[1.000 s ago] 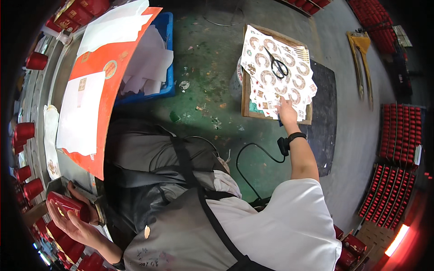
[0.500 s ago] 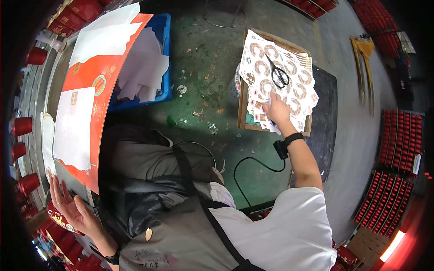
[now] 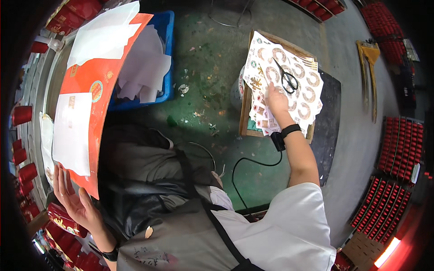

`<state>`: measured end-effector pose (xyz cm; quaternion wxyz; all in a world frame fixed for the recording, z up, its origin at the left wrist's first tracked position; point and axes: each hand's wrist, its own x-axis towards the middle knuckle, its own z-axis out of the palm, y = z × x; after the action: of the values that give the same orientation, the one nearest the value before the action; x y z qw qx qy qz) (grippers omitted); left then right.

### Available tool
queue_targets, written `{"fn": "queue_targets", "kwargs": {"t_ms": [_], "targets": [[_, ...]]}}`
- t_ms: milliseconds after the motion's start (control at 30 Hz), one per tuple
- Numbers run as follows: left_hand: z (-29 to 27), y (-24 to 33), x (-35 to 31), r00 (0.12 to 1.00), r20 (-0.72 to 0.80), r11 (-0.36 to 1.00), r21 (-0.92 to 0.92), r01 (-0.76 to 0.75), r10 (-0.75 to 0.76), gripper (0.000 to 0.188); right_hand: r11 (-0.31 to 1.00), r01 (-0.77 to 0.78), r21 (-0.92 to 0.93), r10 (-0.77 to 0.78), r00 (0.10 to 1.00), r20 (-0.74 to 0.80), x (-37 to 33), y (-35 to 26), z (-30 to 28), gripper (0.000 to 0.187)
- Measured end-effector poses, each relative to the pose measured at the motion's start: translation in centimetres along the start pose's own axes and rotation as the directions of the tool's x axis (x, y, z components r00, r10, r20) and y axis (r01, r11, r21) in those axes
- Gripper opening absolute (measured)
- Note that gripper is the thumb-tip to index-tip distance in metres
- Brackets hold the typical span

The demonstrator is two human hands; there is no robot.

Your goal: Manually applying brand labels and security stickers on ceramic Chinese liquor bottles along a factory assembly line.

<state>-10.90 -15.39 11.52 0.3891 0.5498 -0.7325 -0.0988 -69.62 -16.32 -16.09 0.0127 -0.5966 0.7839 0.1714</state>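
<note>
My right hand (image 3: pixel 278 100) rests at the near side of a pile of printed white sheets (image 3: pixel 310 80), its fingers closed on the edge of a sheet with curved brown-and-gold labels. Black-handled scissors (image 3: pixel 289 83) lie on top of the pile, just beyond the fingertips. The pile sits in a wooden tray (image 3: pixel 244 118). On the left, my left hand (image 3: pixel 77 205) is raised, palm up and fingers apart, holding nothing. It is beside the lower end of a red board (image 3: pixel 86 77) bearing white paper pieces (image 3: pixel 72 135). A red can with gold print (image 3: pixel 67 220) lies under that hand.
A blue crate (image 3: pixel 168 86) with white paper scraps stands on the floor behind the board. A black cable (image 3: pixel 239 165) runs from my right wrist device. Stacked red cans (image 3: pixel 398 149) and a yellow pallet jack (image 3: pixel 368 67) are at the right. A metal rack (image 3: pixel 43 95) runs along the left.
My right hand has moved slightly farther over the sheets, its fingers drawing closer together near the scissors. The left hand stays spread, slightly shifted toward the board. The whole view has tilted a little.
</note>
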Motion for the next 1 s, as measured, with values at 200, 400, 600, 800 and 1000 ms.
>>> {"fn": "queue_targets", "kwargs": {"t_ms": [200, 400, 600, 800, 1000], "targets": [[1.0, -0.7, 0.5, 1.000, 0.015, 0.999, -0.038, -0.016, 0.016, 0.043, 0.985, -0.148, 0.089, 0.138, 0.984, 0.115, -2.4, 5.9, -1.3, 0.020], [2.4, 0.2, 1.0, 0.992, 0.116, 0.993, -0.113, -0.036, 0.049, 0.042, 0.989, -0.062, 0.137, 0.069, 0.996, -0.047, -5.3, 2.3, -5.4, 0.014], [4.6, 1.7, 1.4, 0.951, 0.297, 0.988, -0.145, -0.049, 0.090, 0.048, 0.981, 0.125, 0.147, -0.087, 0.967, -0.239, -8.8, -5.4, -7.0, 0.008], [6.2, 2.6, 1.9, 0.882, 0.454, 0.990, -0.123, -0.074, 0.122, 0.048, 0.968, 0.048, 0.248, -0.035, 0.998, -0.056, -10.9, -7.5, -4.5, 0.018], [9.0, 3.5, 1.9, 0.762, 0.634, 0.979, -0.204, -0.001, 0.133, 0.048, 0.844, -0.169, 0.509, 0.143, 0.986, 0.090, -12.8, -4.9, -3.6, 0.051]]}}
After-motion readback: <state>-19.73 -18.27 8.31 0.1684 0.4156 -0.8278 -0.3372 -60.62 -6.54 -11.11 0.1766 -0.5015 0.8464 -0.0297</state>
